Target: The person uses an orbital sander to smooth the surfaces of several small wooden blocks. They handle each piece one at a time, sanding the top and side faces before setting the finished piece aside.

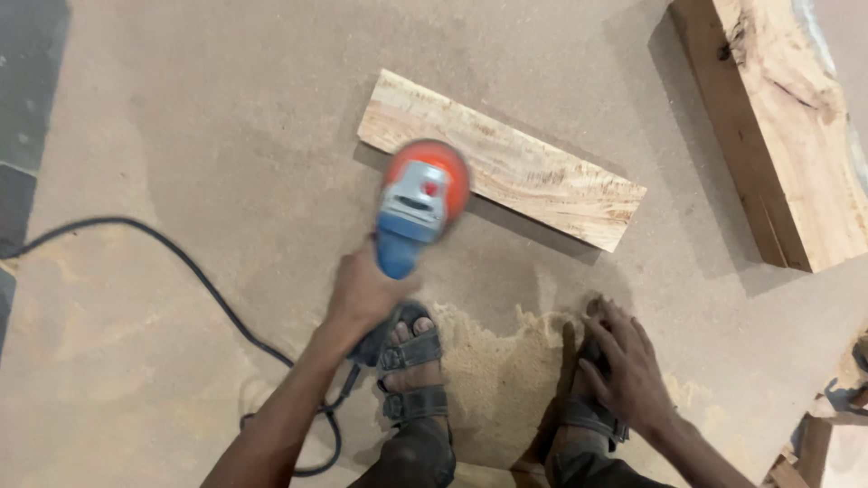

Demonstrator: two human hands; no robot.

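My left hand (366, 291) grips the blue handle of an angle grinder (414, 206) with a grey head and an orange sanding disc. The disc rests on the near edge of a pale wooden plank (533, 167) that lies slanted on the brown board floor (226, 136). My right hand (626, 363) lies flat with fingers spread on my right sandalled foot, holding nothing. A pile of sawdust (497, 361) sits between my feet.
The grinder's black cable (194, 271) curves from the left edge across the floor to my left arm. A thick wooden beam (782, 126) lies at the upper right. Wood scraps (827, 443) are at the lower right corner. My left sandalled foot (414, 361) is below the grinder.
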